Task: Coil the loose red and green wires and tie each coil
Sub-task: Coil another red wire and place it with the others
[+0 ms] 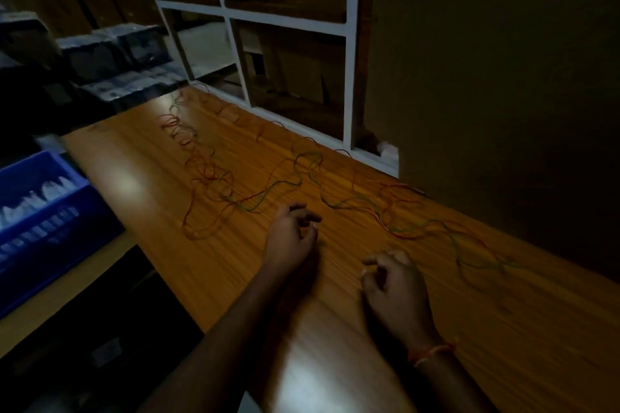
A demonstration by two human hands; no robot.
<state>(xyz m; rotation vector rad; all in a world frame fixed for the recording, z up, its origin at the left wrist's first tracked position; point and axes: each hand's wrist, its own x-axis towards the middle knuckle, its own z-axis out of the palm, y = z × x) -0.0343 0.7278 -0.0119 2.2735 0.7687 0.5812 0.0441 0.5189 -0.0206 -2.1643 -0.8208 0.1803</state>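
Note:
Thin red wire (201, 161) and green wire (303, 163) lie loose and tangled across the wooden table (151, 174), running from the far left corner to the right edge. A twisted red-and-green stretch (407, 233) passes just beyond my hands. My left hand (290, 235) hovers over the table with fingers loosely curled, close to the wires but holding nothing. My right hand (394, 285) is nearer to me, fingers also loosely curled, empty; a red thread band sits on its wrist.
A blue plastic crate (43, 231) with pale contents stands on a lower surface at the left. Dark boxes (110, 57) are stacked at the far left. A white-framed shelf (288, 23) lines the table's far edge, a dark wall to the right.

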